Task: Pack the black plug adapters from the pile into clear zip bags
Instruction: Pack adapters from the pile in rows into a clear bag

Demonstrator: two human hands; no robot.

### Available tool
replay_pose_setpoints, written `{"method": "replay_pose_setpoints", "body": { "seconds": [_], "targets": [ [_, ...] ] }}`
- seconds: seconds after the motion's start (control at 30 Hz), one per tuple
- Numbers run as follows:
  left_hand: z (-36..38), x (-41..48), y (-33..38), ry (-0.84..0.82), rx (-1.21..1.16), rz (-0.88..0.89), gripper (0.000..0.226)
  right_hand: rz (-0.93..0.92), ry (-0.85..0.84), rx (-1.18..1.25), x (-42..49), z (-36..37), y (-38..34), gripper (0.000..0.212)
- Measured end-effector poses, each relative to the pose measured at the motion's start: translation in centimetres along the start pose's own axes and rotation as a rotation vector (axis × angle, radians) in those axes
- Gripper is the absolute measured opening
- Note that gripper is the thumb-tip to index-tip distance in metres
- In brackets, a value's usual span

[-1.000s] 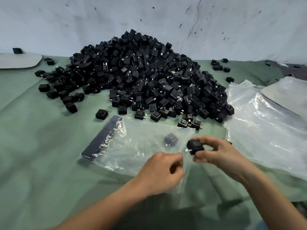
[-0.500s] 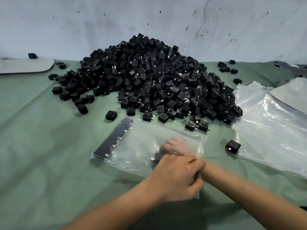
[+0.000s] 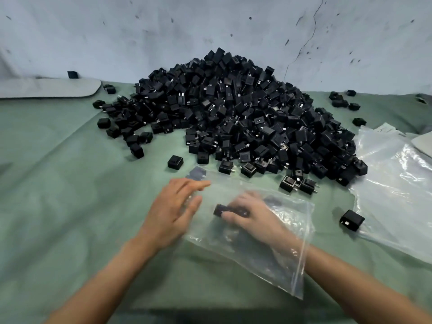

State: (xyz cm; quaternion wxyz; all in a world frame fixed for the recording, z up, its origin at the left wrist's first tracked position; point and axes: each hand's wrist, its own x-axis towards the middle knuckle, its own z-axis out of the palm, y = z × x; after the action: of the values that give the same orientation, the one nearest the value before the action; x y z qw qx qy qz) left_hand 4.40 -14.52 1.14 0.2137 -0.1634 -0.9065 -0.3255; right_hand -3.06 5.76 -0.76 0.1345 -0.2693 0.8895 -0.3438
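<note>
Clear plastic nearest: zip bag (image 3: pixel 245 253) slanted across green cloth (image 3: pixel 70 206), zip mouth at near right, closed end away at far left. Right hand (image 3: pixel 254 218) deep inside through that mouth, seen only through film, thumb and fingers apparently pinching one held adapter (image 3: pixel 222 209). Blurred, so judged rather than plainly read. Left hand (image 3: pixel 175 206) outside, released, fingers straight, resting flat on the bag's left edge, pinning it down.

Everything turning on one line: the bag's long axis, near right to far left, with a row of packed adapters (image 3: pixel 196 173) at the far closed end, just beyond the left fingertips. Held adapter ahead-left of the right hand, along that axis. Right hand clearly nearer, probably meant to slide it up against the row. Count in that row impossible to make out under glare and smear.

Off right, loose adapter (image 3: pixel 351 220) at the edge of spare bags (image 3: pixel 397 183), those cut off by the frame. Farther back, pile (image 3: pixel 233 113) heaped against the wall (image 3: pixel 163 31), still huge.
</note>
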Motion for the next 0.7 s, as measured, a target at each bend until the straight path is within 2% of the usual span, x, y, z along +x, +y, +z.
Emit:
{"method": "replay_pose_setpoints", "body": {
  "seconds": [0.07,0.13,0.23,0.3,0.37,0.47,0.53,0.6,0.7],
  "targets": [
    [-1.5,-0.6,-3.7,0.096,0.055,-0.193,0.052,0.023,-0.007,-0.01,0.4,-0.1,0.2,0.068],
    [-1.9,-1.5,-5.6,0.097,0.028,-0.27,0.05,0.007,0.005,0.004,0.5,0.6,0.4,0.073],
    [-0.8,-2.5,-6.3,0.059,-0.091,-0.29,0.045,-0.017,0.085,-0.039,0.7,0.7,0.7,0.055],
    [-0.9,-2.5,-6.7,0.061,-0.135,-0.316,0.048,-0.049,0.114,-0.152,0.5,0.6,1.2,0.037],
    [-0.9,-2.6,-6.8,0.06,-0.155,-0.328,0.052,-0.041,0.125,-0.193,0.2,0.8,1.3,0.028],
    [-0.8,-2.6,-6.7,0.016,-0.147,-0.3,0.053,-0.042,0.153,-0.188,-1.0,0.5,1.3,0.025],
    [-0.7,-2.6,-6.8,-0.021,-0.134,-0.283,0.054,-0.14,0.168,-0.283,-2.2,0.3,1.6,0.034],
    [-0.6,-2.6,-7.1,-0.05,-0.138,-0.276,0.058,-0.257,0.043,-0.28,-3.1,0.0,2.1,0.04],
    [-0.6,-2.6,-7.3,-0.078,-0.173,-0.293,0.052,-0.292,-0.196,-0.293,-2.8,0.3,2.8,0.038]
  ]
}}
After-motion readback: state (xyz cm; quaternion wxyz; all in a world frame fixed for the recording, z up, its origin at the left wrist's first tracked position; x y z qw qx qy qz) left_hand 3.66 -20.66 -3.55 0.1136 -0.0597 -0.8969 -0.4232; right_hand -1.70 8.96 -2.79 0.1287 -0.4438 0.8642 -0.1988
